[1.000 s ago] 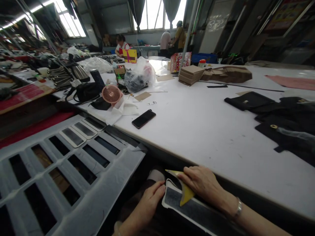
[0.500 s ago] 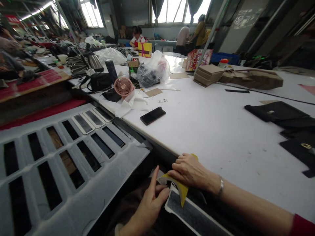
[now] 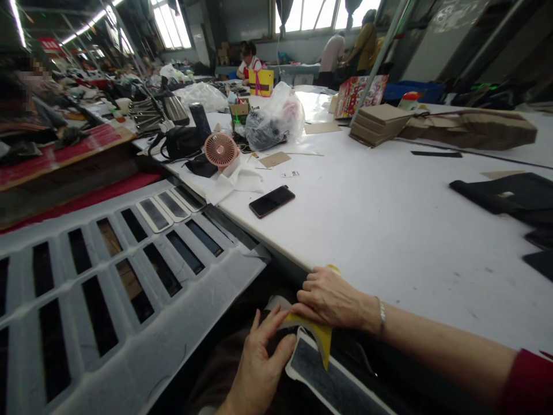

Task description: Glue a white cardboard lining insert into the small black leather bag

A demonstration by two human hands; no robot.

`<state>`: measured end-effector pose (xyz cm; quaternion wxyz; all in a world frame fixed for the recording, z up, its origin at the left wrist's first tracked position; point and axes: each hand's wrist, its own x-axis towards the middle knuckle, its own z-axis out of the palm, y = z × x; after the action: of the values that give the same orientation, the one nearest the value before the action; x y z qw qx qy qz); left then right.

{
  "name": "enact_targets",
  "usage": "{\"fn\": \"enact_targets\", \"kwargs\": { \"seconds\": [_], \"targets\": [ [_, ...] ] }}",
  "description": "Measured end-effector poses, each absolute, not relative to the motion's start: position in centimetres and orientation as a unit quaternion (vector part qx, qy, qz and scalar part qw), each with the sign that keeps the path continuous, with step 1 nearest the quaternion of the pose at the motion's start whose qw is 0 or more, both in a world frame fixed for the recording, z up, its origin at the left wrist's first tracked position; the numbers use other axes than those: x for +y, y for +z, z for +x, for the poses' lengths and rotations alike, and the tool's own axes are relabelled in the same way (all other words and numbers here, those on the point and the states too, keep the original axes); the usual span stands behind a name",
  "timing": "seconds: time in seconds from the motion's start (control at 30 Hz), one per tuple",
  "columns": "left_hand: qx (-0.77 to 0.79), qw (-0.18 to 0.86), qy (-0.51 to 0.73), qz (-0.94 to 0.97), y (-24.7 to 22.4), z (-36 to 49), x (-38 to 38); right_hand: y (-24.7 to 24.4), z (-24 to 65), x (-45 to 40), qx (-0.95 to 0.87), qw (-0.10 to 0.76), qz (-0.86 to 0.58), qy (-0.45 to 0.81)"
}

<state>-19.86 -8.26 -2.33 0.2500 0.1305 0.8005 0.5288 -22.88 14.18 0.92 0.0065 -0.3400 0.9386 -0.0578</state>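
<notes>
A long dark panel with a white rim lies slanted across my lap, its far part under my right arm. At its upper left corner is my left hand, the thumb pressed to the rim and the fingers reaching to the yellow strip's end. My right hand, with a bracelet at the wrist, is closed around a bent yellow strip. The strip curves down over the panel's upper end, and a yellow bit shows above my knuckles. Whether the strip is stuck to the panel, I cannot tell.
At my left a grey slotted frame carries several similar white-rimmed panels. On the white table are a phone, a pink fan, stacked cardboard and black pieces. Other people work farther back.
My left index finger, raised before, has come down toward the yellow strip, and the left fingers have spread. My right hand keeps its hold on the strip. The view has turned slightly left.
</notes>
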Motion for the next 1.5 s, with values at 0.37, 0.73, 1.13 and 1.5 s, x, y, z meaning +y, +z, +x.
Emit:
{"fn": "enact_targets", "kwargs": {
  "seconds": [0.37,0.73,1.13,1.5],
  "targets": [
    [0.854,0.19,0.426,0.231,-1.7,-19.7,-8.1,0.5,-22.5,14.9,0.929,-0.002,-0.365,-0.064],
    [0.839,0.219,0.395,0.302,-0.7,-19.9,-8.1,0.8,-19.5,14.8,0.95,0.06,-0.292,-0.092],
    [0.648,0.427,0.62,0.112,-3.1,-22.4,-6.0,0.3,-16.5,13.9,0.972,0.073,-0.193,-0.109],
    [0.642,0.386,0.643,0.161,-2.9,-21.7,-5.6,1.7,-13.5,17.0,0.928,0.128,0.12,-0.329]
  ]
}}
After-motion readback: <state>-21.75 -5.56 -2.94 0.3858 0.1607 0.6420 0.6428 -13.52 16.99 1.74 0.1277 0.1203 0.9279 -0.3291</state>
